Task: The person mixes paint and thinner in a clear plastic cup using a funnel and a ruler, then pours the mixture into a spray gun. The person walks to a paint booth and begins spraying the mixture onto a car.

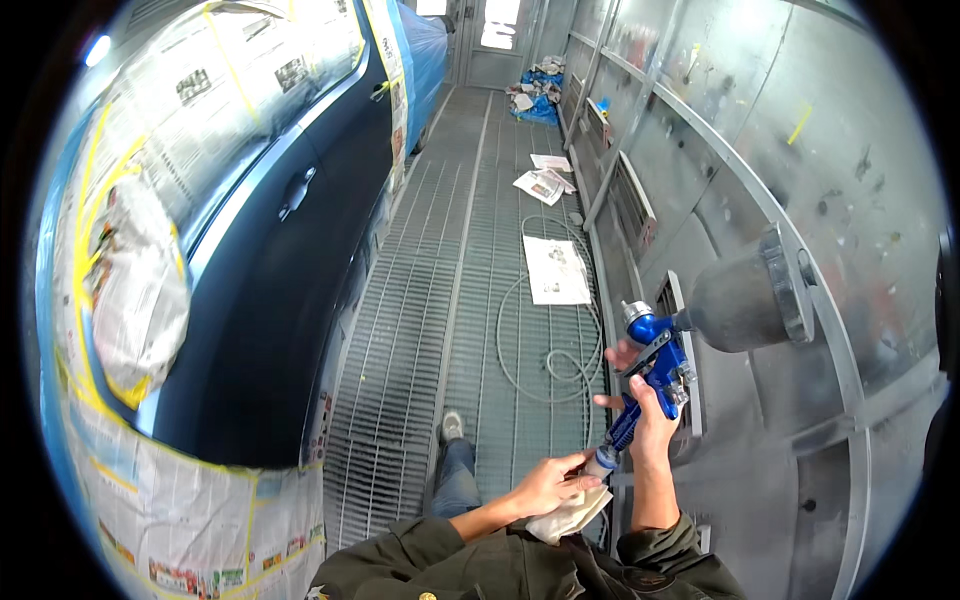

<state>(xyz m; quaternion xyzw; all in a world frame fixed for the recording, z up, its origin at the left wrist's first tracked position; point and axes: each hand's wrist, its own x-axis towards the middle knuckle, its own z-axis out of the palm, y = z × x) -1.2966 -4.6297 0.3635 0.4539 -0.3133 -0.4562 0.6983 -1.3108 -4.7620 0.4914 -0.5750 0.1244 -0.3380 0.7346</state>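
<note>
A blue paint spray gun (655, 350) is in front of me on the right, tilted, with a grey paint cup (740, 303) on its side. My right hand (652, 425) is wrapped around its handle, some fingers spread beyond it near the trigger. With its fingers closed, my left hand (552, 486) grips the air fitting (601, 462) at the bottom of the handle. A folded off-white cloth (570, 517) hangs just under the left hand; whether those fingers also hold it I cannot tell.
On the left stands a car with dark door panels (270, 290), masked with newspaper (200, 510) and yellow tape. A coiled air hose (545, 395) and newspaper sheets (557, 270) lie on the floor grating (400, 330). A grey metal wall (720, 180) runs along the right; crumpled masking waste (537, 98) lies far back.
</note>
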